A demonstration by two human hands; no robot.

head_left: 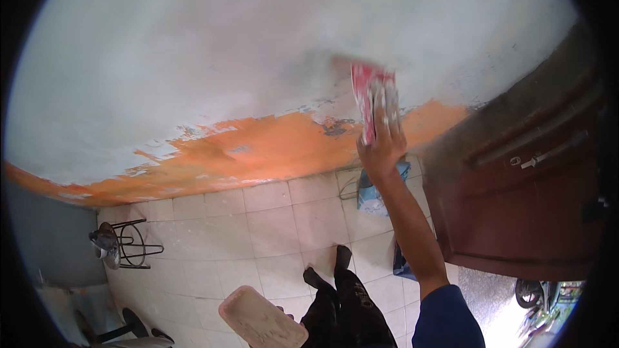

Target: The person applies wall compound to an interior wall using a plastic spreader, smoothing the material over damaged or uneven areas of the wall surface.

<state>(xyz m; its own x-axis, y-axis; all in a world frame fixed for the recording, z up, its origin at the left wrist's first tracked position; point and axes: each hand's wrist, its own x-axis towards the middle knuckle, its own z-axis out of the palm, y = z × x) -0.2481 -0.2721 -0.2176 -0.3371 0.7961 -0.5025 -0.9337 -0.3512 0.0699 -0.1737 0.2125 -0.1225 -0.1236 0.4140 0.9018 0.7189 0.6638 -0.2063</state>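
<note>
Well, handheld sheet (365, 82), orange edge (258, 120), roomy wall (193, 45)

The right hand (385, 136) holds a flat red-and-white tool (363, 84) at the whitish wall (193, 45), above its orange lower edge (271, 145).

The tiled floor (271, 229) is bordered by the wall (193, 45) ahead and the door (503, 219) at right. On it, a bag (371, 200) is partly hidden behind the right forearm (412, 229); a stool (114, 258) is placed at far left. A flat tool (365, 80) is held before the wall, a tray (261, 321) left of the legs (358, 309).
</note>
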